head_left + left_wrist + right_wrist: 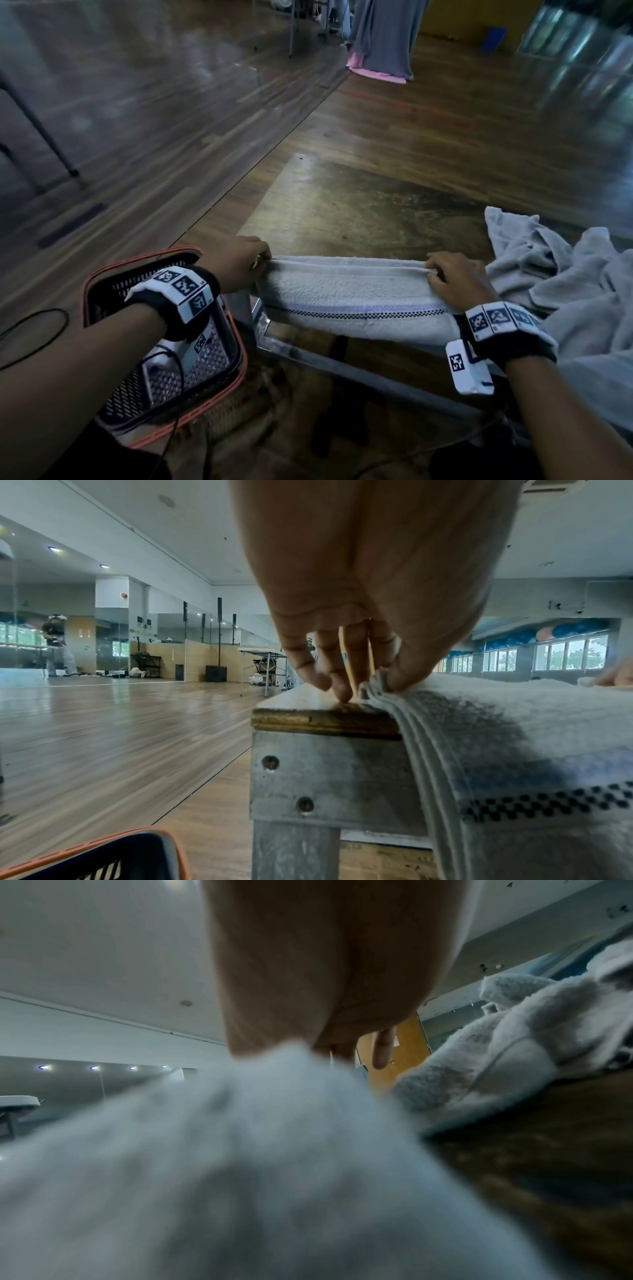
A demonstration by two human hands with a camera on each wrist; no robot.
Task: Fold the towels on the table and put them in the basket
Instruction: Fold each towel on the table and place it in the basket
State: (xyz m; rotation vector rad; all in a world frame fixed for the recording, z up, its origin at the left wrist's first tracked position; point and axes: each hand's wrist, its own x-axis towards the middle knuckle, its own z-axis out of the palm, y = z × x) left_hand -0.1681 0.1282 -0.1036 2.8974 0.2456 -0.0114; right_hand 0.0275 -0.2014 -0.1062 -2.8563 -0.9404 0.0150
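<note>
Left fingers (400,674): clamped on towel (352,298) corner, stacked layers pinched. Right hand (455,277): fingers pinching far edge at other end. Left hand (239,263): centre-left of head view. Towel: lower centre, on worktop (359,205) front edge, partly folded, draped over. Pile (565,274): right, unfolded. Basket (164,346): lower left, no towels visible inside. Judged early stage.

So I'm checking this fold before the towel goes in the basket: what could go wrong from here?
The white checker-striped towel hangs over the wooden table's near edge, so it may slide off if the left hand or right hand lets go. The crumpled grey towel pile beside it could snag.
</note>
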